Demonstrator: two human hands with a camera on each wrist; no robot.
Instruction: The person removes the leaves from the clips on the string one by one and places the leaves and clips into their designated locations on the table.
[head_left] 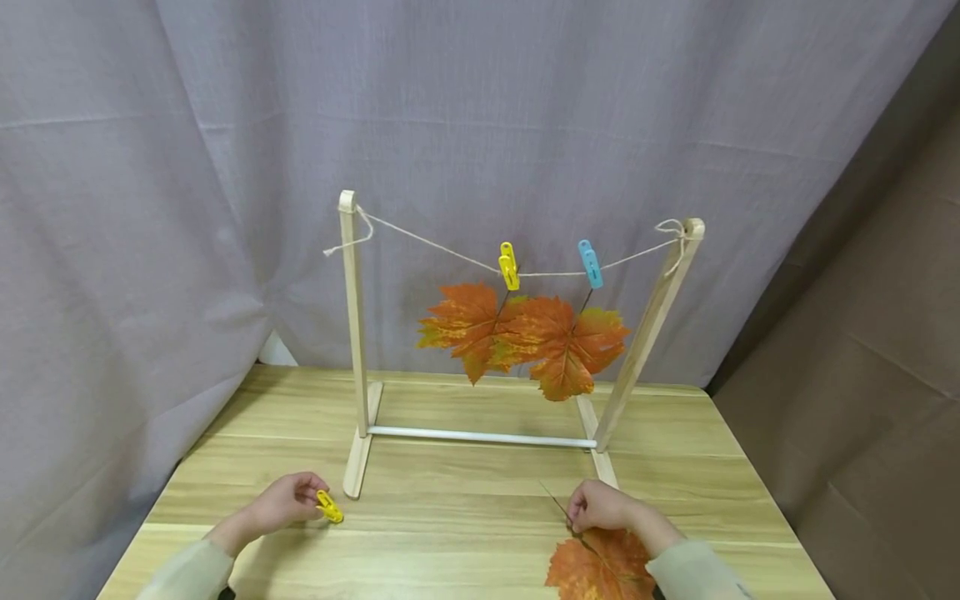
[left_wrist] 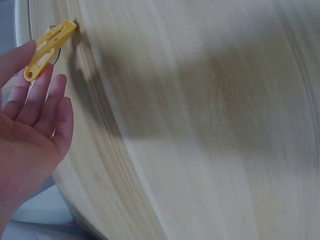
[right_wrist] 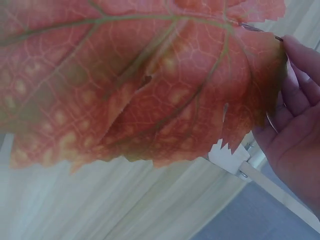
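My left hand (head_left: 288, 506) pinches a yellow clothespin (head_left: 329, 507) by one end, just above the table at the left. In the left wrist view the thumb and fingertips hold that clothespin (left_wrist: 50, 50), and the other fingers are loosely bent. With thumb and fingers my right hand (head_left: 600, 506) grips the thin stem of an orange artificial maple leaf (head_left: 600, 567). The leaf hangs below the hand at the front right, its stem pointing up and left. In the right wrist view the leaf (right_wrist: 150, 90) fills much of the picture and partly covers the hand.
A wooden frame (head_left: 354, 325) with a white crossbar (head_left: 480, 436) stands on the table (head_left: 450, 517). Along its sagging string (head_left: 435, 243), a yellow clothespin (head_left: 509, 267) and a blue clothespin (head_left: 590, 264) hold two overlapping leaves (head_left: 562, 342). Grey curtain (head_left: 480, 125) hangs behind.
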